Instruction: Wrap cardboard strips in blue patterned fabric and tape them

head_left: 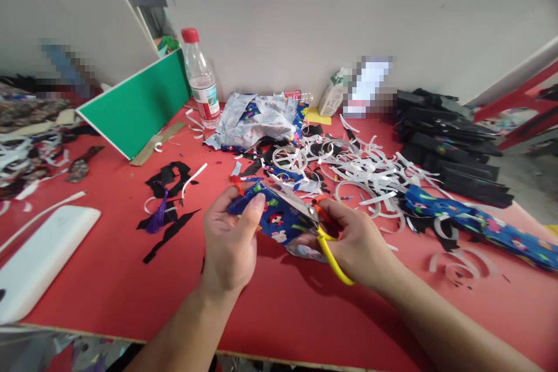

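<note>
My left hand (235,232) is closed on a piece of blue patterned fabric (274,218), its thumb pressed on the near face. A bit of red-orange material (238,184) shows by the fingertips. In my right hand (355,238) is a pair of scissors (333,256) with yellow and orange handles. Its blades lie along the fabric's upper edge and point toward my left hand; whether they are parted I cannot tell. Pale printed cloth (307,251) hangs below the blue fabric near my right fingers.
White strip scraps (370,168) lie beyond my hands. A bottle (204,90), folded fabric pieces (257,119) and a carton (333,93) stand or lie by the wall. Black stacked pieces (449,139) and a blue strip (483,224) are right; a green board (139,104) and white case (47,261) left.
</note>
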The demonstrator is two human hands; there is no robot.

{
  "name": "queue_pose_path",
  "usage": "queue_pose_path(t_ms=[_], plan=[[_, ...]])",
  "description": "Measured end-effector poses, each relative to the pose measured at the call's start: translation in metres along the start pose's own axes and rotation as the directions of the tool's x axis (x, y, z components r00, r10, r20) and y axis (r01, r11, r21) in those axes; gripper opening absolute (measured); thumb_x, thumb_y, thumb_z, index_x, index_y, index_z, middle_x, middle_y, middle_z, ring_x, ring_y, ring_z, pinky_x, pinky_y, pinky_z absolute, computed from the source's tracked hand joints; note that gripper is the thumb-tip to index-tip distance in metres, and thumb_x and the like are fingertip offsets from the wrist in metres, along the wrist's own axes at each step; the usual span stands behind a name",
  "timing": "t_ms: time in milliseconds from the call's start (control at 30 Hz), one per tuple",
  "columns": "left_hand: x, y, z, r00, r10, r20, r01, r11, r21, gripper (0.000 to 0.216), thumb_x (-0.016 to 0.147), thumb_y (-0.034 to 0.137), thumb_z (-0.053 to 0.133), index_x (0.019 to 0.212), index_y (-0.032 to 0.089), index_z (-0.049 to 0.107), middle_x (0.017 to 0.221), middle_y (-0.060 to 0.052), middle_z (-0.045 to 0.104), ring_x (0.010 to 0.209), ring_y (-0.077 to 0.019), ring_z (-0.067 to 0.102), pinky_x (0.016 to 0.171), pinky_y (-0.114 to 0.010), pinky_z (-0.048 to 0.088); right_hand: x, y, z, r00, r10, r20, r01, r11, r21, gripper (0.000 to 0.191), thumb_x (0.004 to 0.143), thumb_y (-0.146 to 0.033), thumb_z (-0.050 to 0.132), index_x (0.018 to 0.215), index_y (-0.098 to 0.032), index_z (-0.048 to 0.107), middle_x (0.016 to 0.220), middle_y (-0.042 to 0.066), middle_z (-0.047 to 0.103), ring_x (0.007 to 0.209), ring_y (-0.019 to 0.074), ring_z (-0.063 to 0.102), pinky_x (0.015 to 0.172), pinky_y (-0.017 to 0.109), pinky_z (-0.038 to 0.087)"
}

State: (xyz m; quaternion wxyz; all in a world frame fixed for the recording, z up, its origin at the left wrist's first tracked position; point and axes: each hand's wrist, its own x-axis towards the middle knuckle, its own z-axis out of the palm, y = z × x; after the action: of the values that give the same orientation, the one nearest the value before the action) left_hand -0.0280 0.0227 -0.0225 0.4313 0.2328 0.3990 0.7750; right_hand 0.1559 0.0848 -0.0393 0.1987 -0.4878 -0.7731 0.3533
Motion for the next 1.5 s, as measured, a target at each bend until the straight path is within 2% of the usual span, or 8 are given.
queue_pose_path(t_ms=[233, 533, 700, 900, 1000, 1133, 1367, 1500], plan=[[0.0, -0.01, -0.012, 0.997, 0.004, 0.074, -0.012, 0.994, 0.11, 0.013, 0.086, 0.033, 0.086, 0.096, 0.025, 0.084, 0.09, -0.003, 0.081, 0.078, -0.0162, 0.073, 0.075, -0.028, 0.062, 0.001, 0.001, 0.0, 0.994, -0.064, -0.088, 0.052, 0.989, -0.14, 0.055, 0.073, -0.065, 0.079, 0.068, -0.025, 0.04, 0.057, -0.007, 0.044, 0.052, 0.011, 0.038, 0.047, 0.024, 0.029], [-0.002, -0.013, -0.013, 1.0, -0.012, 0.02, 0.009, 0.988, 0.154, 0.022, 0.086, 0.038, 0.087, 0.102, 0.023, 0.085, 0.09, -0.004, 0.08, 0.077, -0.0182, 0.073, 0.072, -0.03, 0.061, -0.001, -0.001, 0.001, 0.985, -0.091, -0.143, 0.067, 0.984, -0.165, 0.058, 0.075, -0.077, 0.07, 0.065, -0.025, 0.046, 0.05, -0.006, 0.041, 0.047, 0.0113, 0.037, 0.045, 0.023, 0.027], [-0.003, -0.014, -0.013, 1.0, 0.012, -0.003, -0.012, 0.99, 0.141, 0.028, 0.085, 0.038, 0.087, 0.11, 0.025, 0.084, 0.094, -0.005, 0.081, 0.084, -0.0204, 0.075, 0.077, -0.032, 0.063, -0.003, 0.001, 0.002, 0.987, -0.089, -0.131, 0.066, 0.984, -0.164, 0.056, 0.076, -0.075, 0.071, 0.069, -0.024, 0.048, 0.053, -0.005, 0.046, 0.049, 0.0115, 0.039, 0.045, 0.023, 0.029], [-0.002, -0.014, -0.011, 0.999, 0.024, 0.021, -0.026, 0.994, 0.11, 0.014, 0.088, 0.034, 0.086, 0.1, 0.027, 0.083, 0.094, -0.002, 0.081, 0.084, -0.0163, 0.073, 0.076, -0.027, 0.061, -0.002, -0.002, 0.001, 0.976, -0.111, -0.185, 0.07, 0.974, -0.216, 0.055, 0.077, -0.076, 0.069, 0.069, -0.023, 0.055, 0.05, -0.006, 0.045, 0.046, 0.0114, 0.039, 0.043, 0.022, 0.028], [-0.002, -0.014, -0.012, 0.999, 0.026, 0.038, -0.031, 0.989, 0.142, 0.017, 0.09, 0.035, 0.084, 0.103, 0.025, 0.083, 0.091, -0.003, 0.079, 0.08, -0.0159, 0.07, 0.073, -0.027, 0.059, -0.002, -0.002, 0.001, 0.969, -0.141, -0.205, 0.09, 0.967, -0.236, 0.055, 0.078, -0.076, 0.068, 0.07, -0.022, 0.06, 0.048, -0.006, 0.042, 0.044, 0.0105, 0.037, 0.042, 0.022, 0.027], [-0.001, -0.015, -0.015, 1.0, 0.007, 0.018, -0.01, 0.983, 0.181, 0.021, 0.089, 0.039, 0.084, 0.103, 0.024, 0.082, 0.085, -0.003, 0.075, 0.071, -0.0149, 0.067, 0.065, -0.027, 0.056, -0.004, -0.001, 0.001, 0.962, -0.173, -0.209, 0.122, 0.964, -0.235, 0.057, 0.079, -0.073, 0.069, 0.061, -0.021, 0.054, 0.046, -0.007, 0.04, 0.042, 0.0082, 0.033, 0.04, 0.022, 0.024], [-0.001, -0.015, -0.012, 0.999, -0.032, -0.013, 0.033, 0.997, 0.073, 0.028, 0.084, 0.035, 0.089, 0.11, 0.028, 0.08, 0.083, -0.001, 0.077, 0.069, -0.0137, 0.069, 0.064, -0.025, 0.057, -0.005, -0.001, 0.002, 0.959, -0.191, -0.211, 0.15, 0.97, -0.193, 0.053, 0.082, -0.068, 0.071, 0.062, -0.02, 0.057, 0.047, -0.007, 0.04, 0.045, 0.0079, 0.03, 0.041, 0.022, 0.025], [-0.001, -0.015, -0.01, 1.0, -0.02, -0.001, 0.02, 0.997, 0.079, 0.022, 0.086, 0.034, 0.087, 0.106, 0.025, 0.081, 0.081, -0.001, 0.075, 0.065, -0.0124, 0.067, 0.062, -0.024, 0.056, -0.007, -0.003, 0.0, 0.967, -0.169, -0.192, 0.139, 0.977, -0.159, 0.052, 0.082, -0.066, 0.072, 0.062, -0.02, 0.058, 0.047, -0.007, 0.041, 0.046, 0.0082, 0.029, 0.04, 0.023, 0.023]])
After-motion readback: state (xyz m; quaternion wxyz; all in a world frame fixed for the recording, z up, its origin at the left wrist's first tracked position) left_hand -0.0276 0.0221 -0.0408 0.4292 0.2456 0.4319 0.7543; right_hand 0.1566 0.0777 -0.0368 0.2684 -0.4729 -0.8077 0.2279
